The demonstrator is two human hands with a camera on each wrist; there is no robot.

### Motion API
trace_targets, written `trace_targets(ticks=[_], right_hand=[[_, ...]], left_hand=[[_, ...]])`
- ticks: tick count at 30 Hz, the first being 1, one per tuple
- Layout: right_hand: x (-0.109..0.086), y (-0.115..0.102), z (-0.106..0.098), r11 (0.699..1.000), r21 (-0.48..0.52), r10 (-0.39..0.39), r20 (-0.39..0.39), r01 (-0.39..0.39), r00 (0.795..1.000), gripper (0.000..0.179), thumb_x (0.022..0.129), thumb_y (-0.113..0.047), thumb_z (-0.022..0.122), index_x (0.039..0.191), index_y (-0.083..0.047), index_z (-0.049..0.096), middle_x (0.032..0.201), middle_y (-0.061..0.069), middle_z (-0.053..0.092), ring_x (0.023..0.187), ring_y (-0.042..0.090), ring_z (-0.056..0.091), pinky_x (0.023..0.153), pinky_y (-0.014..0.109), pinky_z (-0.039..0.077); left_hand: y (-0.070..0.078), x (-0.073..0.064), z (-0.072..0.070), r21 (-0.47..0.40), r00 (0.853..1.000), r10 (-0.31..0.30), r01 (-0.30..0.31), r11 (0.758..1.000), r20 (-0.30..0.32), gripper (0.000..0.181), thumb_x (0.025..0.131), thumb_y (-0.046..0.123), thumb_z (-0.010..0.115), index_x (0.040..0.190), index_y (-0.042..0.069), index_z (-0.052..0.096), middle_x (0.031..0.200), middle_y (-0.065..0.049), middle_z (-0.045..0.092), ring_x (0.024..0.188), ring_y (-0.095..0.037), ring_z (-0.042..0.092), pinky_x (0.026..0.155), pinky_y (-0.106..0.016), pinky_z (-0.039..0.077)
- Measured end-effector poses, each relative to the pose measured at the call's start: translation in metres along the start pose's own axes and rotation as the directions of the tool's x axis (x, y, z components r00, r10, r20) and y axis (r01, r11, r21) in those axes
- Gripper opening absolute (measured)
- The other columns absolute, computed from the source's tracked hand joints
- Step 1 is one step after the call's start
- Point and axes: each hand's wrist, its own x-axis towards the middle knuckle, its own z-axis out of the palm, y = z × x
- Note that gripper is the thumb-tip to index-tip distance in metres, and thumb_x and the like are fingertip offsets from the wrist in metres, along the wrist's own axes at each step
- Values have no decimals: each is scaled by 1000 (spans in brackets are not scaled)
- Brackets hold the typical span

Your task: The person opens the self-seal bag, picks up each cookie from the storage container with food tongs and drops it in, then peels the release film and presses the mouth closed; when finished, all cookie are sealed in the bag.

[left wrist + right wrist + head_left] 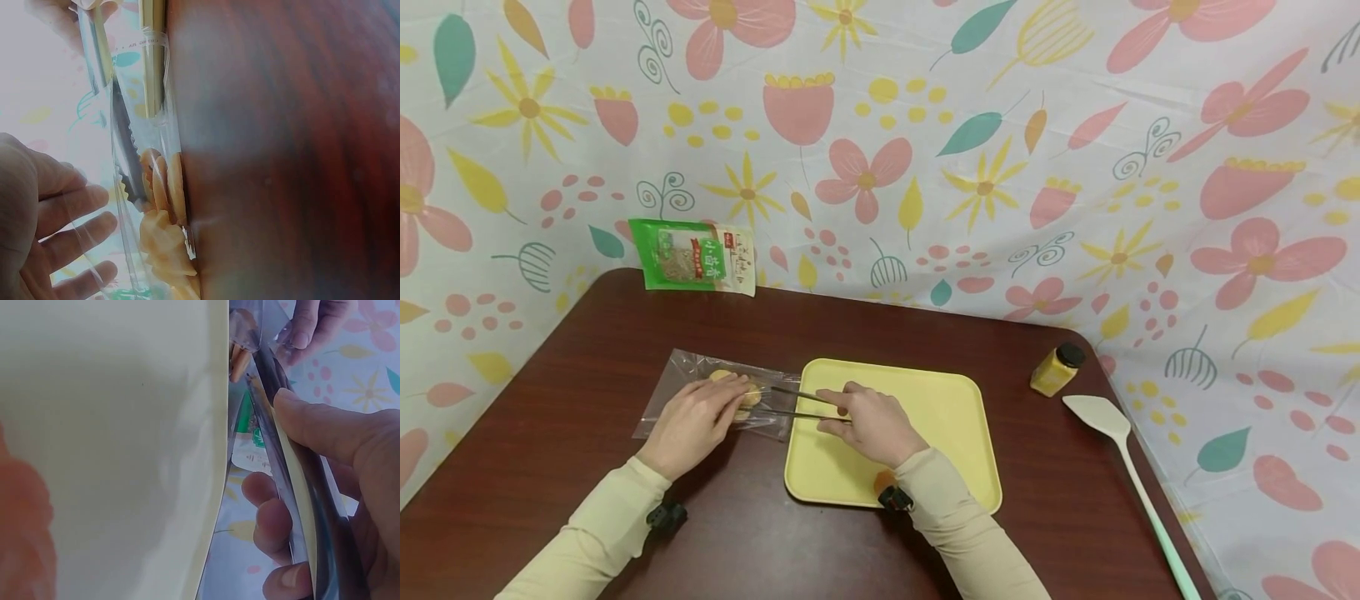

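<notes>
My right hand (874, 423) holds metal tongs (808, 415), their two arms spread apart and reaching left over the tray's edge. In the left wrist view, the serrated tong tips (130, 159) are inside a clear plastic bag (164, 134), against flat yellow-brown biscuits (164, 247) with wavy edges. Relaxed, spread fingers of my left hand (59, 228) lie along the bag's film; from the head view this hand (692, 423) is over the bag and partly covers the biscuits (748, 390). Thumb and fingers of the right hand (350, 450) press the tongs from both sides.
A pale yellow tray (940, 417) lies under the right hand, with an orange piece (884, 481) on it near the wrist. A green packet (696, 257) leans on the back wall. Right of the tray are a yellow, black-lidded jar (1055, 371) and a long-handled spatula (1097, 414).
</notes>
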Motion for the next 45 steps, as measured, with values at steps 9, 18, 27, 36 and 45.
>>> trace_targets(ticks=[9, 18, 27, 36, 45], right_hand=[[-9, 2, -4, 1000, 2, 20, -12, -20, 1000, 48, 90, -44, 67, 133, -23, 62, 89, -1, 62, 61, 7, 52, 50, 24, 43], [-23, 5, -12, 1000, 12, 27, -35, -26, 999, 46, 89, -41, 69, 131, -23, 64, 89, -2, 62, 60, 6, 50, 50, 24, 41], [-37, 9, -17, 1000, 0, 31, -51, -31, 998, 46, 88, -40, 70, 130, -23, 64, 87, -4, 60, 54, 4, 45, 48, 23, 39], [-59, 16, -27, 998, -20, 50, -90, -52, 995, 44, 88, -42, 71, 128, -25, 65, 85, -8, 57, 51, 3, 40, 47, 22, 38], [-96, 32, -45, 995, 23, 100, -115, -98, 988, 44, 88, -40, 71, 129, -26, 64, 87, -10, 55, 51, 0, 37, 45, 20, 36]], left_hand=[[-2, -1, 1, 16, 1000, 11, -11, 1000, 0, 30, 81, 4, 75, 111, 2, 72, 116, -13, 69, 107, -29, 65, 87, -52, 51], [-2, -2, 1, 20, 1000, 21, -21, 1000, -10, 29, 81, 3, 75, 109, 0, 72, 114, -13, 69, 106, -30, 66, 86, -51, 51], [-2, -2, -2, 22, 1000, 18, -18, 1000, -5, 29, 81, 4, 75, 109, 0, 72, 115, -13, 69, 107, -29, 66, 87, -51, 51], [-3, -3, 1, 18, 1000, 15, -15, 1000, -5, 28, 81, 5, 75, 109, 1, 72, 114, -13, 70, 106, -29, 66, 87, -51, 51], [-2, -1, 1, 18, 1000, 20, -20, 1000, -5, 28, 80, 4, 75, 108, 1, 72, 113, -13, 70, 106, -29, 66, 84, -50, 52]])
